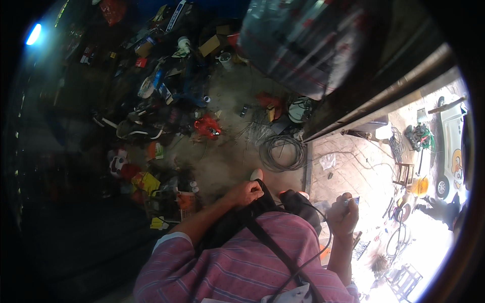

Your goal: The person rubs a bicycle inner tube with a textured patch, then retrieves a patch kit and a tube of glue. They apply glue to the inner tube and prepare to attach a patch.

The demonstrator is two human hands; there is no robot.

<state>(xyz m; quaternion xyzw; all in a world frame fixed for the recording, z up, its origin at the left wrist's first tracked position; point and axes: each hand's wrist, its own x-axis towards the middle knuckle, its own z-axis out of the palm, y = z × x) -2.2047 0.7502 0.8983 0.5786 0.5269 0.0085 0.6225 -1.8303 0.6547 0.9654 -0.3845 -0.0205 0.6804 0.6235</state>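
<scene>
My left hand is curled closed in front of my dark trousers, by my thigh. Whether anything is inside its fingers is hidden. Out to the right, my right hand is raised over the bright doorway floor. Its fingers are closed round a small bluish thing, of which only a bit shows at the fingertips; its kind is too small to tell. A black strap crosses my pink striped shirt, and a thin dark cable runs down between my body and my right forearm.
Ahead lies a coil of grey cable on the dusty floor, near a red plastic bag. An orange basket and cluttered goods stand left. A metal door edge slants at right; outside are a wooden stool and a white vehicle.
</scene>
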